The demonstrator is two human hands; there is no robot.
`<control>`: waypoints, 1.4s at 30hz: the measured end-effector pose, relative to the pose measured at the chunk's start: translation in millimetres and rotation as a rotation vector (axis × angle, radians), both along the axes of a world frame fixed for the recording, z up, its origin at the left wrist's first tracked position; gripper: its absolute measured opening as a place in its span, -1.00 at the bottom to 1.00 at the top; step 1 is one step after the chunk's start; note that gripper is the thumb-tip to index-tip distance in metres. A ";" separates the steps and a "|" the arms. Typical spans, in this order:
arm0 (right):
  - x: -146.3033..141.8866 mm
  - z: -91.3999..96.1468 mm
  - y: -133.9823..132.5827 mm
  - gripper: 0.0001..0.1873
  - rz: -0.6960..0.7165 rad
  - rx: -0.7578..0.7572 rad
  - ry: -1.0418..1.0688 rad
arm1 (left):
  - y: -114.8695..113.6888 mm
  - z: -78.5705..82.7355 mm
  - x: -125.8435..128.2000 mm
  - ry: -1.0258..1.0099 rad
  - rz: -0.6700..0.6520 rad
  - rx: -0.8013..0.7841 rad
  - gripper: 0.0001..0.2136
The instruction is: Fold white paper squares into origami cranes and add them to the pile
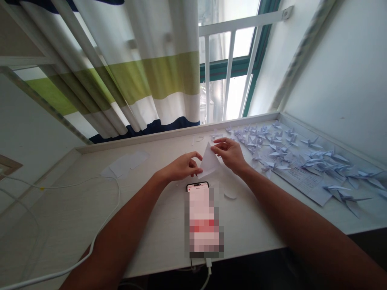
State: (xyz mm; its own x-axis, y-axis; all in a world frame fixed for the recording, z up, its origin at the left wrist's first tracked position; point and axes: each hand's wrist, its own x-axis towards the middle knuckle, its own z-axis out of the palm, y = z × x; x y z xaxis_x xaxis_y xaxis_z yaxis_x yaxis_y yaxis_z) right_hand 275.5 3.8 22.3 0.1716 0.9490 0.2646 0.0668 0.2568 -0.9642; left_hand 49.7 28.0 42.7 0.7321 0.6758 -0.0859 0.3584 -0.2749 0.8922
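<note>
Pinching the folded white paper (208, 161) between the fingers (193, 160) of our left hand (178, 168) and right hand (229, 154), we hold it taut above the worktop (163, 229).

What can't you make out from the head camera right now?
Head view:
- Phone screen: pixelated blur hides it.
- Folded white paper: left hand and right hand cover parts.
- Printed sheet: text too small; paper cranes cover parts.
</note>
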 end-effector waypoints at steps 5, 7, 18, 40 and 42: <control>15.6 0.7 8.0 -0.60 -0.208 0.054 -0.016 | 2.7 -4.2 -0.8 -0.024 0.028 0.058 -0.62; 24.9 0.5 10.7 -0.61 -0.282 0.013 -0.084 | 6.4 -6.3 -1.6 -0.009 0.054 0.102 -0.69; -7.0 -1.0 -2.5 -0.59 0.137 -0.175 0.011 | 1.3 -23.4 17.7 -0.322 0.361 0.202 -0.69; 14.5 -2.7 -3.1 -0.64 0.243 -0.116 -0.818 | 9.9 -29.4 -2.1 0.262 -0.184 0.918 -0.69; 19.9 0.4 -4.1 -0.65 0.345 -0.079 -0.836 | 9.5 -27.5 -3.6 0.296 -0.194 0.926 -0.69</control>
